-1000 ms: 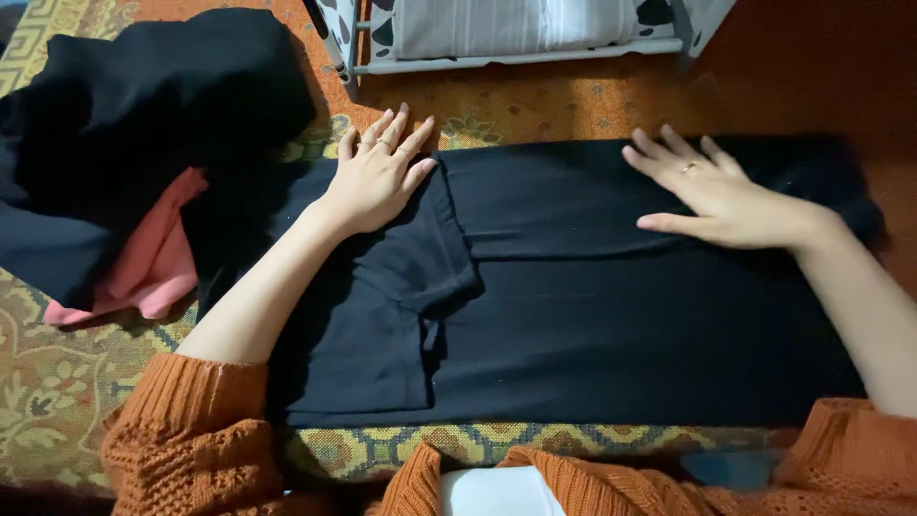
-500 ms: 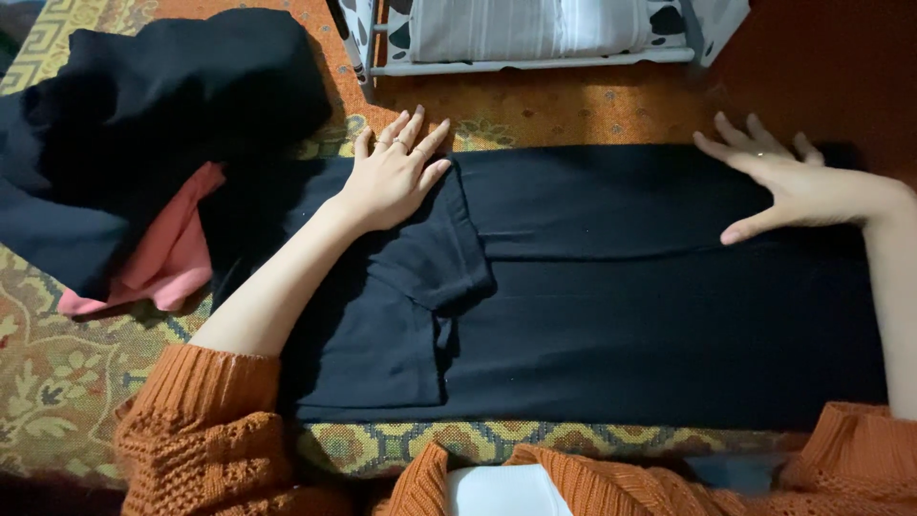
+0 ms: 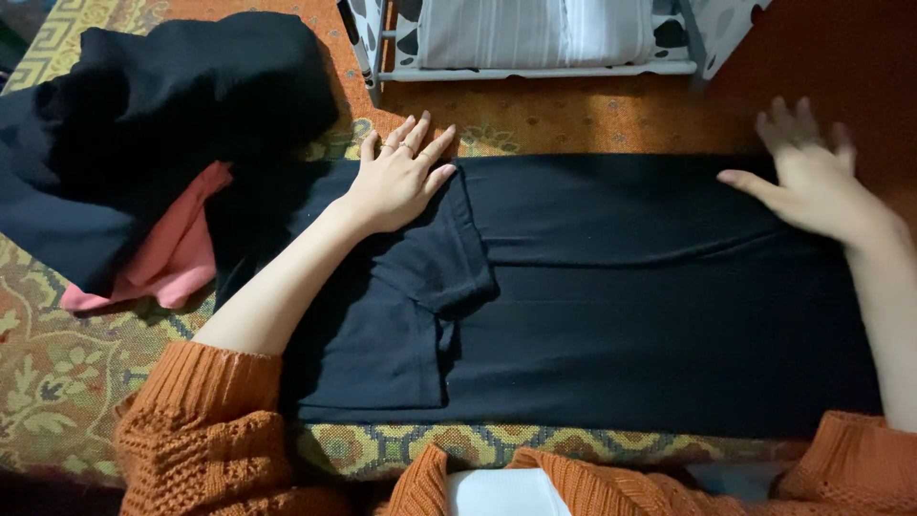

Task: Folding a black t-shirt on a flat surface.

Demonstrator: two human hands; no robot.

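Note:
A black T-shirt (image 3: pixel 611 315) lies flat across a patterned carpet (image 3: pixel 57 373), partly folded, with one short sleeve turned inward near its left end. My left hand (image 3: pixel 396 177) rests flat on the shirt's far left corner, fingers spread, rings on two fingers. At the shirt's far right end my right hand (image 3: pixel 812 182) presses down flat with the fingers apart. Neither hand holds anything. Both arms wear orange knitted sleeves.
A heap of black clothes (image 3: pixel 162 105) with a pink garment (image 3: pixel 162 263) beneath it lies at the left. A grey frame rack with striped and spotted cloth (image 3: pixel 535 38) stands beyond the shirt. Bare red-orange floor (image 3: pixel 841 67) fills the top right.
My right hand has slid rightwards along the shirt's far edge, from the middle to the right end. My left hand has stayed in place.

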